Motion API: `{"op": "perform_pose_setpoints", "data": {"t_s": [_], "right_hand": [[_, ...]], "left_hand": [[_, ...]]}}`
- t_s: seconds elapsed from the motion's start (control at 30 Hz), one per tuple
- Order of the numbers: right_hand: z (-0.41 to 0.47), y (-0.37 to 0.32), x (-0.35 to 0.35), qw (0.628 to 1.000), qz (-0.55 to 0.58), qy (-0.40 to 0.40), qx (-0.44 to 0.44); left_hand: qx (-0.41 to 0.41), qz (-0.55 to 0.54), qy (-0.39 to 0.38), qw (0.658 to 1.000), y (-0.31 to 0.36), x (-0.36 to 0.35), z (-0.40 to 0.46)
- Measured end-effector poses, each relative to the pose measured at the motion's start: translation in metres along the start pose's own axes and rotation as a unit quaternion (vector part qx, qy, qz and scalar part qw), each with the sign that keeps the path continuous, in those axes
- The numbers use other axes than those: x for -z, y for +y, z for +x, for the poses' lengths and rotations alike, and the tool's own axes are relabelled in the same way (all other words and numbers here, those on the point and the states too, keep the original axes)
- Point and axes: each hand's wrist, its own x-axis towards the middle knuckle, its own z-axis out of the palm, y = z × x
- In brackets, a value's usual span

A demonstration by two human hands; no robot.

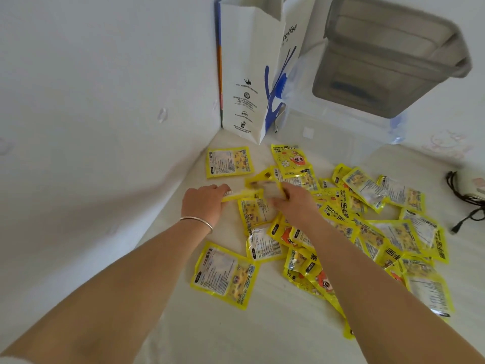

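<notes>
Several yellow hand-warmer packets [372, 232] lie scattered over a white surface. My left hand [203, 203], with a silver bracelet on the wrist, grips the edge of one yellow packet [244, 193] held on its side. My right hand [295, 202] pinches another packet [262, 183] lifted off the pile just right of it. Two packets lie apart from the heap: one [229, 162] near the corner of the walls and one [225, 275] between my forearms.
A white paper coffee bag [252, 82] stands in the corner against the wall. A clear plastic storage box [388, 56] with blue clips sits behind the pile at the right. A black cable and a white device [469, 190] lie at the right edge.
</notes>
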Motion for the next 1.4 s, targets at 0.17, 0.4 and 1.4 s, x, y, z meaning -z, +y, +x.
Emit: {"op": "perform_pose_setpoints", "data": {"t_s": [0.17,0.4,1.4], "right_hand": [[0.008,-0.002,0.001,0.942,0.267,0.148,-0.138],[0.025,0.011,-0.022,0.892,0.379,0.135,-0.208],[-0.083,0.020,0.008,0.771,0.591,0.092,-0.218]], "left_hand": [[0.165,-0.208,-0.015,0.964,-0.005,0.012,0.031],[0.063,-0.127,-0.095,0.985,-0.027,0.007,0.102],[0.259,-0.668,-0.118,0.688,0.071,0.050,-0.023]]}}
